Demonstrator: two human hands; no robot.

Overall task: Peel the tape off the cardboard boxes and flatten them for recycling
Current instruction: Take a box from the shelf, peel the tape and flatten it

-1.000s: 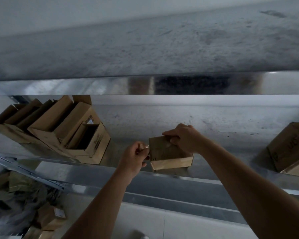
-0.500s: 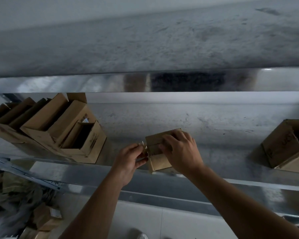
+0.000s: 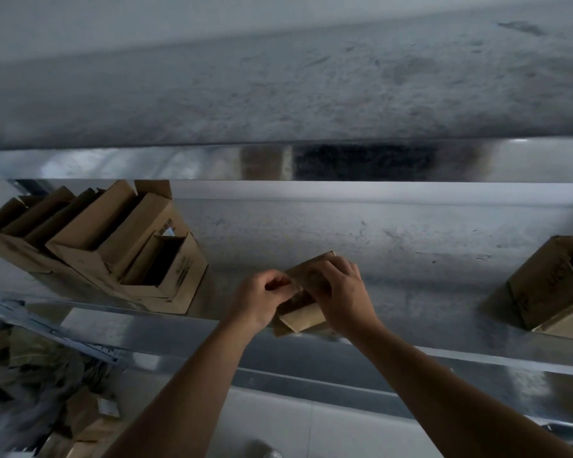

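At centre frame the left hand has its fingers curled tight, pinching what looks like a clear tape strip at the box's left edge, placed to pull away. The right hand curls over the small cardboard box, probably bracing it on the metal shelf against that pull. Opened boxes stand at middle left.

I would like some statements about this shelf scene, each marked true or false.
1. Both the left hand and the right hand hold the small box. True.
2. The small box lies on the floor. False: it rests on the metal shelf.
3. Open boxes stand at the shelf's left end. True.
4. The shelf's right end holds no box. False: a cardboard box sits there.
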